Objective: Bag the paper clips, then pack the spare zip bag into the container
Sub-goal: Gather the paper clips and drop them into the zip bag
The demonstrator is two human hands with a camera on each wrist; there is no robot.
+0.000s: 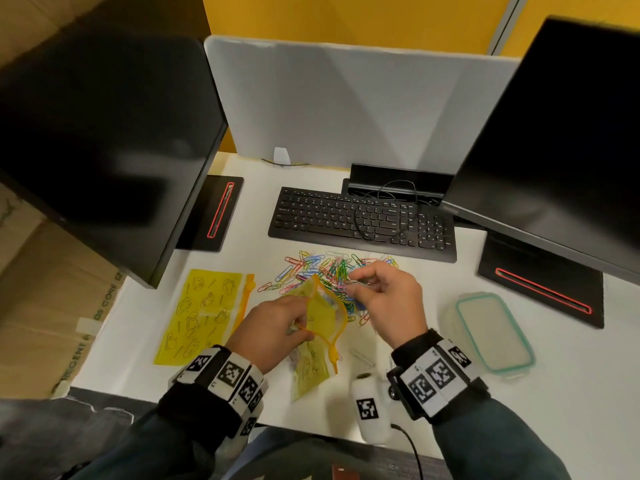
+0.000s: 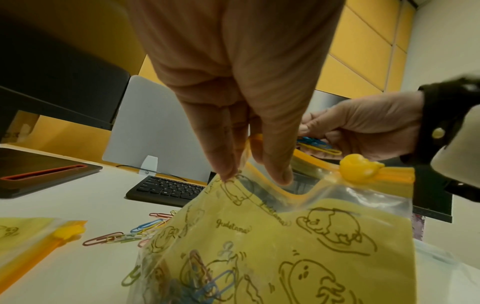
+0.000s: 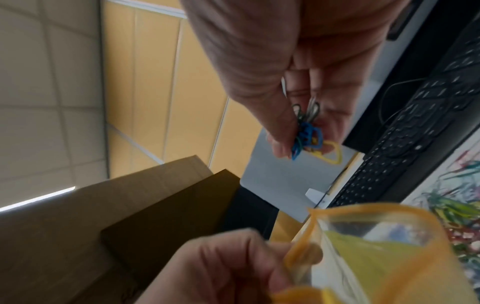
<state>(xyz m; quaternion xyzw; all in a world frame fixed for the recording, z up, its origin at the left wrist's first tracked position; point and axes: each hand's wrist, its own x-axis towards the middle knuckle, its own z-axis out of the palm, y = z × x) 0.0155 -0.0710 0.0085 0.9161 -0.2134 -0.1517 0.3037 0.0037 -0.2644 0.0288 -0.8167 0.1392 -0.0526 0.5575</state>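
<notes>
Bagging is partly done: the left hand (image 1: pixel 273 327) pinches the open zip bag (image 2: pixel 259 246), which holds a few clips; the right hand's (image 1: pixel 384 299) fingers (image 3: pixel 280 131) pinch a bunch of paper clips (image 3: pixel 309 137). Most of the pile (image 1: pixel 311 268) remains at 12 o'clock; the spare zip bag (image 1: pixel 201 313) at 9 o'clock and the lidded container (image 1: pixel 491 330) at 3 o'clock lie untouched.

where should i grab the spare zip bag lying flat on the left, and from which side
Take the spare bag by its orange zip edge, coming from the right, the side nearest the left hand. The bag lies flat on the desk, so the thicker zip strip with its raised slider likely gives fingers more to pinch than the thin film.

Open yellow zip bag (image 1: pixel 323 315) upright beside scattered paper clips (image 1: pixel 311 268); spare bag (image 1: pixel 201 315) flat, lidded container (image 1: pixel 493 332) right.
</notes>
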